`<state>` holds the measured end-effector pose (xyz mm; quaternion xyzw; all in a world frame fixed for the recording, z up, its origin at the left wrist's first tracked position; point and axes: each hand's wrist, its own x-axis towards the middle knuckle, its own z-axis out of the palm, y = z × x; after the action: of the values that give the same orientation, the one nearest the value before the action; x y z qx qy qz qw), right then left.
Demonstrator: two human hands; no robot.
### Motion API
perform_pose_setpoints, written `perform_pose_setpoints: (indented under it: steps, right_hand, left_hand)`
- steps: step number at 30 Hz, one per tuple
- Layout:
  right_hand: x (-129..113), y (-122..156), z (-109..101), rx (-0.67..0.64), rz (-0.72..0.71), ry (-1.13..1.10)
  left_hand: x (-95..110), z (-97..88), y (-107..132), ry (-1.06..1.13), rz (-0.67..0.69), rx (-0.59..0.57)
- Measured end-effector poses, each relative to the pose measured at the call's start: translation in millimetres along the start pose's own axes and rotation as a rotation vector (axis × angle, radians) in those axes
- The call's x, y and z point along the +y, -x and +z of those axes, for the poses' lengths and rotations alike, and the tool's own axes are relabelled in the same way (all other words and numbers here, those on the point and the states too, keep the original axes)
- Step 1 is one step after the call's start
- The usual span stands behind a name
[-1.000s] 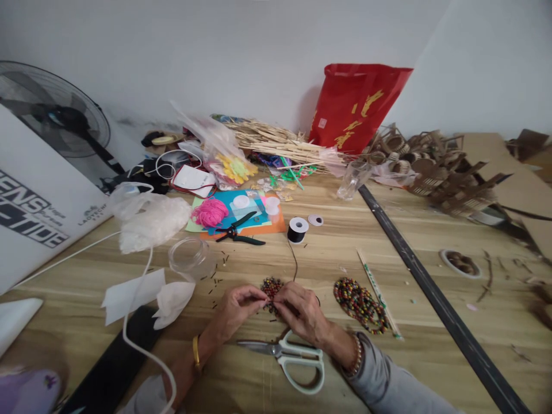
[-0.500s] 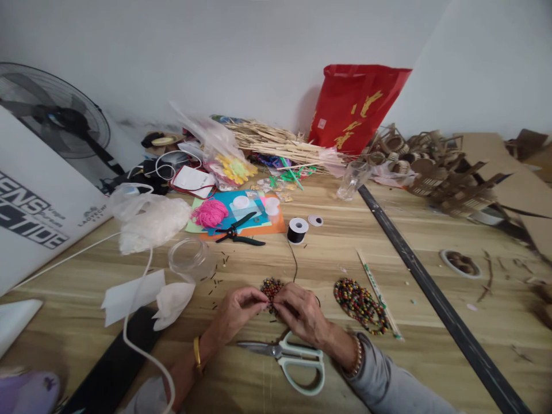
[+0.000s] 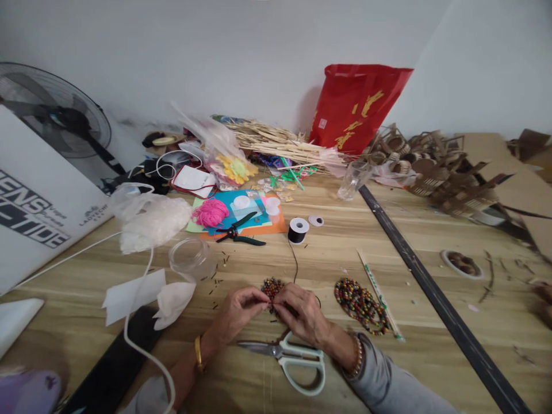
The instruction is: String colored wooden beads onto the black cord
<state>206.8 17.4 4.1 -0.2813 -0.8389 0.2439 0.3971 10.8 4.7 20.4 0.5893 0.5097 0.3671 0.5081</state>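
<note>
My left hand (image 3: 236, 312) and my right hand (image 3: 302, 313) meet fingertip to fingertip over the wooden table (image 3: 276, 259). Both pinch a small cluster of multicoloured beads (image 3: 271, 287) on a thin black cord (image 3: 295, 261). The cord runs up to a black spool (image 3: 297, 229). A finished coil of coloured beads (image 3: 360, 303) lies just right of my right hand. Pale green scissors (image 3: 293, 361) lie below my hands, near my right wrist.
Black pliers (image 3: 236, 232), pink yarn (image 3: 209, 211) and coloured sheets lie mid-table. A clear jar (image 3: 190, 258), white tissue (image 3: 149, 219) and a white cable (image 3: 133, 322) sit left. A red bag (image 3: 356, 106), straw bundle (image 3: 276, 141), cardboard scraps (image 3: 440, 167) and a black strip (image 3: 431, 287) are behind and right.
</note>
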Motion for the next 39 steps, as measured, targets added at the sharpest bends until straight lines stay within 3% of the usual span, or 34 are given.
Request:
perform_pose_setpoints:
  steps: [39]
  right_hand:
    - [-3.5, -2.3, -1.9, -0.014, -0.002, 0.006]
  left_hand:
    - [-1.8, 0.7, -0.7, 0.014, 0.009, -0.008]
